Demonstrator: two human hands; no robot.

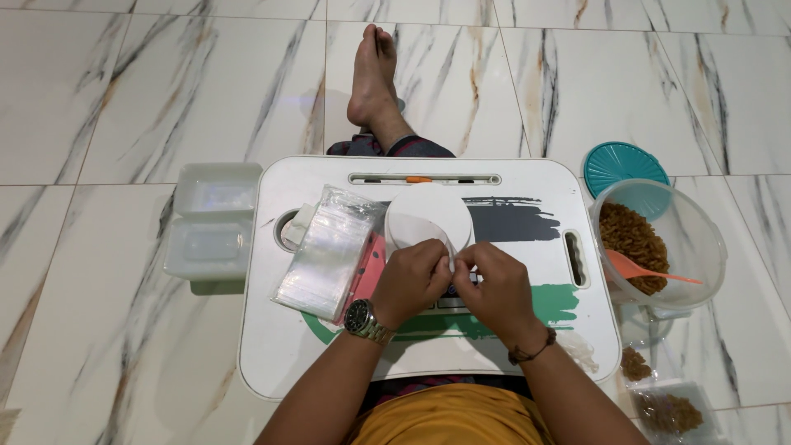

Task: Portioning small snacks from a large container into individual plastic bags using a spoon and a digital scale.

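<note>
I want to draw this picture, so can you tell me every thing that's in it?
Lap table: one, white with grey and green paint strokes, over the lap.
Scale: one, round and white, mid-table.
Small bag: one, clear, pinched between both hands.
Bag stack: one pile, clear, left on table.
Boxes: two, clear white, floor at left.
Tub: one, clear, with brown bits inside, floor at right.
Scoop: one, orange, in the tub.
Lid: one, teal, behind the tub.
Filled bag: one, clear with brown bits, floor bottom right.
Foot: one, bare, beyond the table.
Left hand: watch on wrist.
Right hand: dark wrist band.
</note>
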